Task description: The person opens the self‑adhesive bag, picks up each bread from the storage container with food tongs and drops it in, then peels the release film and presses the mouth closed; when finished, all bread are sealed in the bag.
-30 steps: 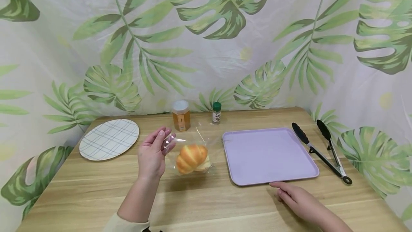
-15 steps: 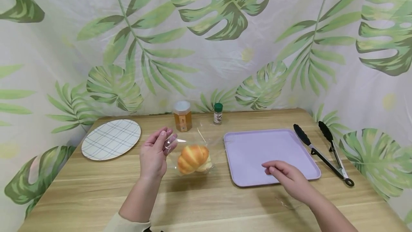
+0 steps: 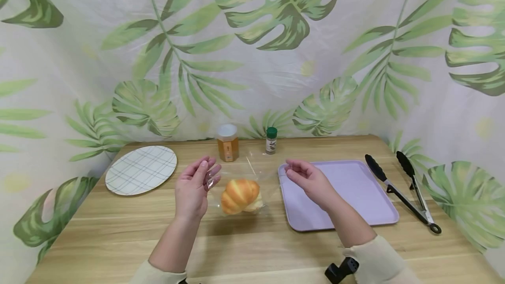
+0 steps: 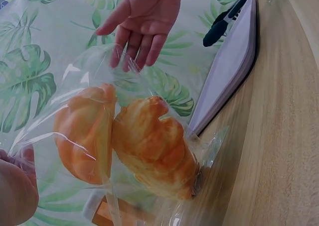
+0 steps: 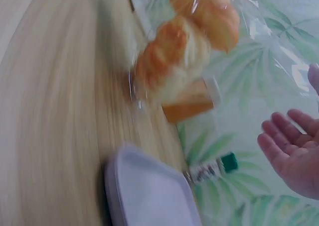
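A clear plastic bag (image 4: 75, 79) hangs over the table, its upper left edge pinched between the thumb and fingers of my left hand (image 3: 192, 192). Inside are two breads: a golden ridged roll (image 3: 239, 195) and, against it, a browner croissant-shaped one (image 4: 154, 144). My right hand (image 3: 311, 184) is raised on the bag's other side, above the near left part of a lilac tray (image 3: 347, 196). Its fingers look loosely extended in both wrist views, the thumb apart from them. In the left wrist view the right fingertips (image 4: 117, 61) overlap the bag's upper edge.
A honey-coloured jar (image 3: 228, 146) and a green-capped shaker (image 3: 271, 140) stand at the table's back edge. A checked oval plate (image 3: 141, 170) lies at the left. Black-tipped tongs (image 3: 408, 203) rest right of the tray, beside the table's right edge.
My right hand has risen from the tray's near edge and moved left and away from me, toward the bag. My left hand keeps its pinch on the bag, nearly in place.
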Tool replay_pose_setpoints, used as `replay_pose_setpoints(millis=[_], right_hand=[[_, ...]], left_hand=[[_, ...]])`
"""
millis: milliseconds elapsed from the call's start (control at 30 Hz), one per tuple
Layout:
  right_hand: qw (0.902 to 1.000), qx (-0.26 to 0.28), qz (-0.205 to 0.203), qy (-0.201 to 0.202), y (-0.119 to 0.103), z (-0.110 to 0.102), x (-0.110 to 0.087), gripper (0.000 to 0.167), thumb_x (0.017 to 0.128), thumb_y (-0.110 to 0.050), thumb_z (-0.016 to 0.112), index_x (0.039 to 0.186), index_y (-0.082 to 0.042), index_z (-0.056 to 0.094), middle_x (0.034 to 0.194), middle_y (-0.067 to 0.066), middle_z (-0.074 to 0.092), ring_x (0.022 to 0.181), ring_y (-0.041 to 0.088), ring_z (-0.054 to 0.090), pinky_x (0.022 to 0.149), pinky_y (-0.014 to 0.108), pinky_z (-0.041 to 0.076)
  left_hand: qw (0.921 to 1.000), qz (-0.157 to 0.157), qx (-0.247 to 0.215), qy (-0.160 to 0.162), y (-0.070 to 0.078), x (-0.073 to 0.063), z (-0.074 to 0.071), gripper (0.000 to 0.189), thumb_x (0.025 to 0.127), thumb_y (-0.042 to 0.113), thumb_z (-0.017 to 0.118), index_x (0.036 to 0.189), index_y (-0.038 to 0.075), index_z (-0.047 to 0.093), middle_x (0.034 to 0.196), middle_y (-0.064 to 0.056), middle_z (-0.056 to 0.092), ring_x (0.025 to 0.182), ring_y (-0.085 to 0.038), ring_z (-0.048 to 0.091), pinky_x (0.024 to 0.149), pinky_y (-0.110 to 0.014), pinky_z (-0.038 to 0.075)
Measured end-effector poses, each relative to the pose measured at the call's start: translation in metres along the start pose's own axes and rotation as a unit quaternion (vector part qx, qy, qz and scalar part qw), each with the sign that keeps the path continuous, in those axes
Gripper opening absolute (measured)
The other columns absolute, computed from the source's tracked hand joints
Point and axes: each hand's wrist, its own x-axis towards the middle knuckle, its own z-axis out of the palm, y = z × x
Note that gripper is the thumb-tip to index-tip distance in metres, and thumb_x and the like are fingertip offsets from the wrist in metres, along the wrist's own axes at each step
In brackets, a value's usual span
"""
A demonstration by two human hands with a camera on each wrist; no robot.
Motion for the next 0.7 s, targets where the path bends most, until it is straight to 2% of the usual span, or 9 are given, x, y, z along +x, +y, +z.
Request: replay_pose_setpoints(millis=[67,167,300,500,633,700], right_hand=[[0.9997,0.021,0.013,0.004,-0.002,0.004,0.006,0.041,0.099,-0.019,0.058,0.132,0.004,0.054,0.129,0.019,0.061,0.117,0.018,0.059,0.104,0.033,0.049],[0.9996,0.022,0.015,0.014,-0.003,0.006,0.011,0.031,0.098,-0.019,0.061,0.117,0.005,0.063,0.116,0.011,0.069,0.105,0.009,0.061,0.100,0.031,0.050],[0.9997,0.015,-0.002,0.021,-0.005,0.007,0.016,0.028,0.097,-0.019,0.063,0.105,0.006,0.066,0.101,0.002,0.073,0.097,0.006,0.062,0.096,0.031,0.051],[0.9988,0.030,-0.019,0.033,-0.008,0.008,0.024,0.026,0.098,-0.016,0.059,0.107,0.008,0.065,0.099,0.001,0.074,0.093,0.004,0.064,0.094,0.030,0.053],[0.9971,0.059,-0.028,0.040,-0.010,0.009,0.030,0.026,0.099,-0.013,0.058,0.107,0.011,0.063,0.087,-0.005,0.073,0.083,0.004,0.065,0.084,0.024,0.055],[0.9959,0.075,-0.021,0.045,-0.011,0.010,0.032,0.027,0.099,-0.012,0.057,0.109,0.013,0.062,0.080,-0.010,0.072,0.079,0.003,0.065,0.080,0.022,0.055]], left_hand=[[1.0000,0.003,0.002,-0.005,0.000,-0.001,0.000,0.022,0.100,0.010,0.054,0.093,0.019,0.072,0.090,0.004,0.076,0.082,-0.009,0.074,0.070,-0.023,0.061],[0.9999,0.007,0.000,-0.012,0.000,-0.001,-0.001,0.020,0.100,0.011,0.054,0.095,0.019,0.072,0.091,0.004,0.076,0.083,-0.009,0.074,0.070,-0.023,0.061],[0.9994,0.023,-0.003,-0.025,0.001,0.001,-0.004,0.020,0.100,0.010,0.055,0.097,0.018,0.072,0.090,0.004,0.076,0.082,-0.009,0.074,0.071,-0.022,0.061],[0.9976,0.046,0.039,-0.033,0.003,0.006,-0.008,0.019,0.099,0.008,0.055,0.102,0.017,0.071,0.087,0.005,0.076,0.076,-0.007,0.072,0.071,-0.022,0.060],[0.9953,0.043,0.075,-0.044,0.007,0.009,-0.010,0.019,0.100,0.005,0.053,0.111,0.014,0.065,0.088,0.008,0.076,0.078,-0.005,0.072,0.072,-0.021,0.060],[0.9942,0.035,0.086,-0.054,0.009,0.011,-0.012,0.020,0.100,0.004,0.051,0.107,0.016,0.067,0.088,0.008,0.076,0.080,-0.005,0.072,0.074,-0.021,0.060]])
